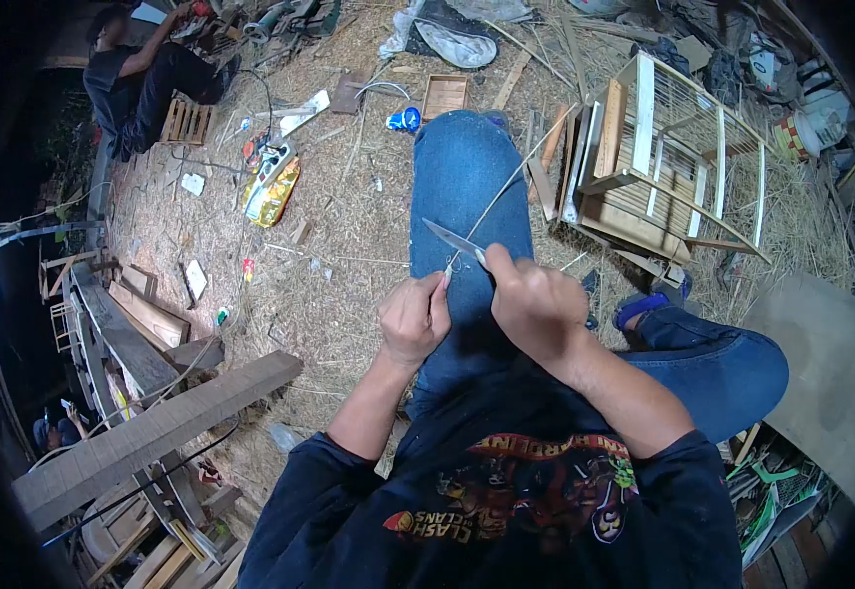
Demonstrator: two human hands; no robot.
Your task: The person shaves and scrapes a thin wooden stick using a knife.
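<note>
My right hand (537, 299) is closed round the handle of a knife (454, 237). Its pointed blade lies across a thin bamboo-like strip (502, 192) above my jeans-clad thigh. My left hand (413, 316) pinches the near end of that strip, fingers pressed together. From there the strip slants up and right past my knee. Fine curled shavings (456, 261) show between the two hands, just below the blade. Most of the knife handle is hidden inside my right fist.
A slatted wooden cage (668, 162) lies right of my knee. Ahead are a small wooden tray (445, 96) and a blue can (404, 120). A yellow packet (272, 193) sits on the shaving-strewn floor. A thick beam (157, 428) juts in at left; another person (137, 83) sits far left.
</note>
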